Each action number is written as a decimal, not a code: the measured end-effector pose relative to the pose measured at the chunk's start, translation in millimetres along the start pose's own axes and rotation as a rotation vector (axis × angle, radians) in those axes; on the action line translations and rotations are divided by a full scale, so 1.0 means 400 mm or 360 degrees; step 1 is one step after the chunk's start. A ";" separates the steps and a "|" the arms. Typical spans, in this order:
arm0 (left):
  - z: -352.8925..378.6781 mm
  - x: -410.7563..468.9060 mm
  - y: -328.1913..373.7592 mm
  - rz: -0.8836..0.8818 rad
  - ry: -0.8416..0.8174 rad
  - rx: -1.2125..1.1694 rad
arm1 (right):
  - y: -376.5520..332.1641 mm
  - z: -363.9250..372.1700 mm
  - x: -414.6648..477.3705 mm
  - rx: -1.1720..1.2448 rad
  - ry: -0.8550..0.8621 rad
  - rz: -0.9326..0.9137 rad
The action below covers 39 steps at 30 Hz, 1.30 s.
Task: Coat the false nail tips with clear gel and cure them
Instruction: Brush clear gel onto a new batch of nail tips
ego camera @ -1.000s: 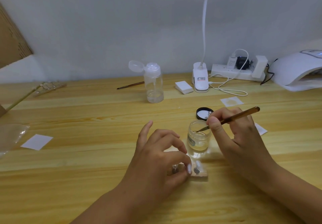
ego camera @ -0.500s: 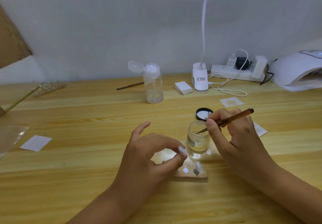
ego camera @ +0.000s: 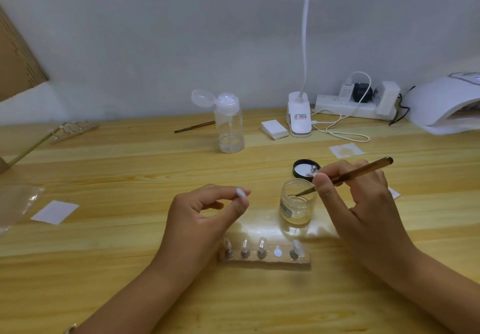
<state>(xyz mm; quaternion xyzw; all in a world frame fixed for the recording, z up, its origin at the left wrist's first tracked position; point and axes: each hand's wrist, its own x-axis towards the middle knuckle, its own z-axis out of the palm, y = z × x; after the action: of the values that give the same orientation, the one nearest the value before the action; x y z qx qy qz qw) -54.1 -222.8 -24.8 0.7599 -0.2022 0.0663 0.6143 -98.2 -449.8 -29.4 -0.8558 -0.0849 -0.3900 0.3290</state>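
My left hand [ego camera: 205, 216] pinching false nail tip [ego camera: 240, 193]; probably light, slippery, better holding by edges. Right hand [ego camera: 363, 203] gripping gel brush [ego camera: 358, 172].

Pale wooden table [ego camera: 130, 268]. Nearest: holder [ego camera: 265, 259]; just behind, open jar [ego camera: 296, 203] and lid [ego camera: 302, 168]. Farther back: bottle [ego camera: 230, 128], loose brush [ego camera: 194, 127], pads [ego camera: 274, 129], desk lamp [ego camera: 299, 119], power strip [ego camera: 348, 106], curing lamp [ego camera: 441, 105]. Left: paper [ego camera: 54, 212], bag [ego camera: 15, 206], second holder [ego camera: 74, 128].

My left hand [ego camera: 205, 214] pinches a small white nail tip [ego camera: 241, 193]; my right hand [ego camera: 363, 203] grips a slim brown brush [ego camera: 363, 171] like a pen.
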 end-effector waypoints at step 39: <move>-0.005 0.018 -0.022 -0.0311 0.0088 -0.0235 | 0.004 0.005 0.001 0.0119 0.0097 0.0002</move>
<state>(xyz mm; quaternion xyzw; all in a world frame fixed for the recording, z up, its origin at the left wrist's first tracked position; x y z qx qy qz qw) -43.7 -221.0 -29.8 0.7266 -0.1146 0.0120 0.6773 -96.2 -449.8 -30.8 -0.8308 -0.0887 -0.4122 0.3634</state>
